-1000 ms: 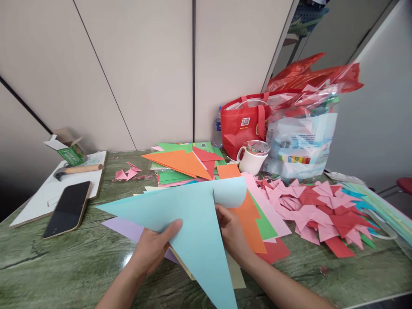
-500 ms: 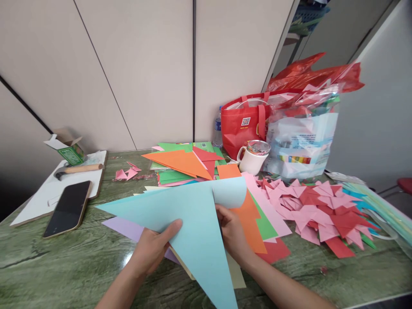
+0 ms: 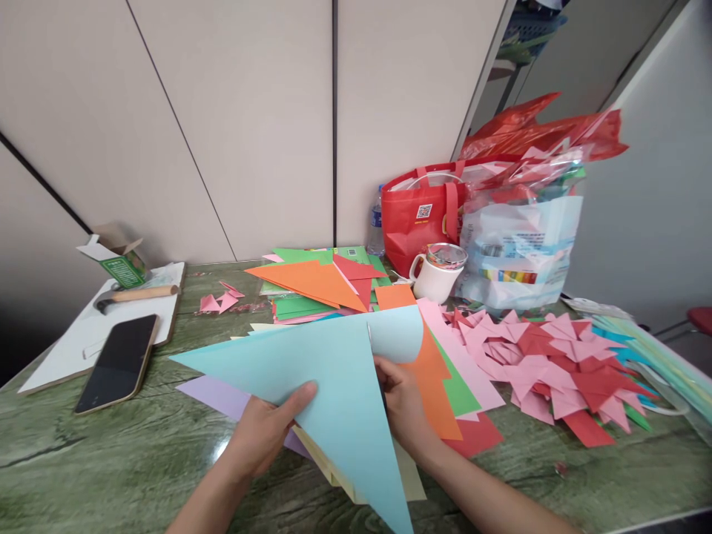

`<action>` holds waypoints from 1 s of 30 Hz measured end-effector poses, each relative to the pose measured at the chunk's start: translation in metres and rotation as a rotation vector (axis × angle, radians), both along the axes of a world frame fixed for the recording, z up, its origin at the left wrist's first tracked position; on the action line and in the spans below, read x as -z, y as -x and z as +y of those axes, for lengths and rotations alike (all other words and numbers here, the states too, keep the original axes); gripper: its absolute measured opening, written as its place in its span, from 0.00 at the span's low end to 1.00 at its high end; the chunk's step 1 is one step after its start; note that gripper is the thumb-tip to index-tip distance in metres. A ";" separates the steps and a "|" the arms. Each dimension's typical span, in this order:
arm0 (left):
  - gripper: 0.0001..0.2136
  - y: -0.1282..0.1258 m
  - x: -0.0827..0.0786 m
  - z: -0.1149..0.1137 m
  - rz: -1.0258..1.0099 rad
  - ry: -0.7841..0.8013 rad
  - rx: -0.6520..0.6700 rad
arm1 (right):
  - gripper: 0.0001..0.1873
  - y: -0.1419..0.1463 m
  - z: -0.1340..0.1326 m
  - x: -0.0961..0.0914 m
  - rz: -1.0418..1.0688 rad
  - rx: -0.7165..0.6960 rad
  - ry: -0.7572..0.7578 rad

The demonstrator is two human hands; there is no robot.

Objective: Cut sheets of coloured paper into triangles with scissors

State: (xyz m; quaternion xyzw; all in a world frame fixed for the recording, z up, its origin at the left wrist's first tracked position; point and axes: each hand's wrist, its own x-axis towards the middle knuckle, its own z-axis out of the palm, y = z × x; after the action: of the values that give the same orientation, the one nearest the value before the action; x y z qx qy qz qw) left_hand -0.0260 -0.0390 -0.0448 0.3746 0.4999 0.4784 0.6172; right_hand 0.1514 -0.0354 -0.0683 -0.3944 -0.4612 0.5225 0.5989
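A large light blue paper sheet point(image 3: 328, 378), folded into a triangle, is held above the green table point(image 3: 83, 460). My left hand point(image 3: 267, 434) grips its lower left part, thumb on top. My right hand point(image 3: 403, 404) pinches its right edge, where a flap curls upward. Beneath it lie purple, cream, orange, green and pink sheets point(image 3: 445, 371).
A phone point(image 3: 118, 362), a hammer point(image 3: 130, 294) and a small green box point(image 3: 119, 259) sit on a white board at the left. Stacked coloured paper point(image 3: 317, 285) lies behind, a white mug point(image 3: 437, 276), red bag point(image 3: 426, 215) and plastic bag point(image 3: 523, 237) beyond. Folded pink and red pieces point(image 3: 550, 363) pile at the right.
The blue sheet has shifted slightly; its right flap has closed a little further under my right hand. Both hands keep their grip.
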 end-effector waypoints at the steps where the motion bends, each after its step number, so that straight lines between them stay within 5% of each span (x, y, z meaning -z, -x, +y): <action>1: 0.30 0.001 -0.001 0.000 0.009 -0.018 0.005 | 0.12 0.000 0.000 -0.001 -0.005 -0.003 -0.006; 11: 0.27 0.012 -0.016 0.006 -0.063 -0.093 -0.045 | 0.12 -0.001 0.001 0.000 -0.031 0.018 -0.023; 20: 0.30 0.008 -0.016 0.007 0.024 -0.155 -0.141 | 0.07 0.001 0.002 0.001 -0.057 0.003 0.034; 30: 0.26 0.013 -0.010 0.007 0.147 -0.122 -0.091 | 0.12 -0.001 0.003 0.003 -0.099 0.017 0.000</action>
State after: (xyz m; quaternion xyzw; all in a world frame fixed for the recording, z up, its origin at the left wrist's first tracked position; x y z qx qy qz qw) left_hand -0.0391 -0.0320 -0.0351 0.4226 0.5302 0.5068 0.5324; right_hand 0.1522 -0.0323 -0.0713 -0.4236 -0.4868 0.4975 0.5797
